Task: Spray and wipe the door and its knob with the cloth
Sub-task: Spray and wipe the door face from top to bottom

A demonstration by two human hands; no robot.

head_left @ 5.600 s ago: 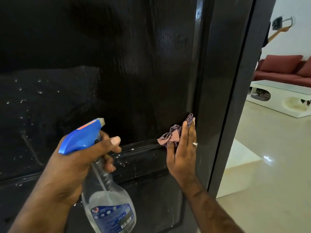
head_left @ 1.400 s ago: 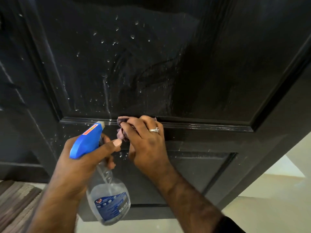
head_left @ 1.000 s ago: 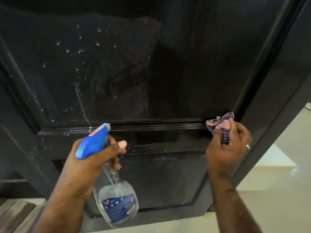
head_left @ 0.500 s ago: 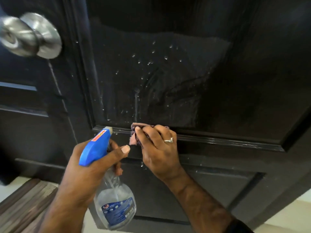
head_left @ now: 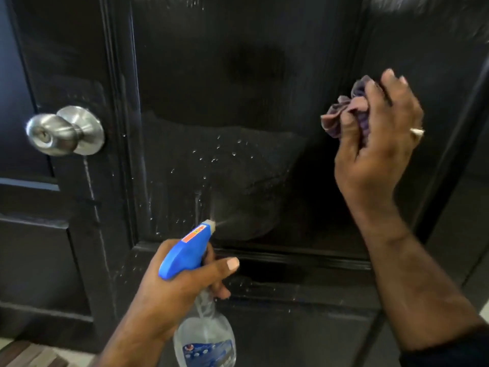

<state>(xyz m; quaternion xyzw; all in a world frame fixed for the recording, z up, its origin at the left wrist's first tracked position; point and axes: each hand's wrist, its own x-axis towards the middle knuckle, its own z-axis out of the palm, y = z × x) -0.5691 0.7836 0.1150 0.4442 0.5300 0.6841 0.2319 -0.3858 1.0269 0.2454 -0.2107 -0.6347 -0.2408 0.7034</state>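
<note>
The black door point(head_left: 238, 102) fills my view, its silver knob point(head_left: 64, 131) off to my upper left, well apart from both hands. My left hand point(head_left: 180, 290) is curled round the neck of the spray bottle point(head_left: 197, 295), fingers on the trigger under the blue head, thumb laid across it. The nozzle points at the lower part of the door panel, and a faint mist shows just ahead of it. Droplets point(head_left: 217, 154) dot the panel above the nozzle.

My right hand point(head_left: 375, 144) is up at the right side of the panel, fingers bunched round the crumpled purplish cloth point(head_left: 344, 115), which sticks out past my fingertips toward the left. It is blurred, and I cannot tell whether the cloth touches the wood.

Half a second ago that hand held the cloth down on the moulding ledge, just beside the bottle; now it is higher and far to the right, well apart from my left hand. The knob sat at the top left corner then, and now lies lower in view.
</note>
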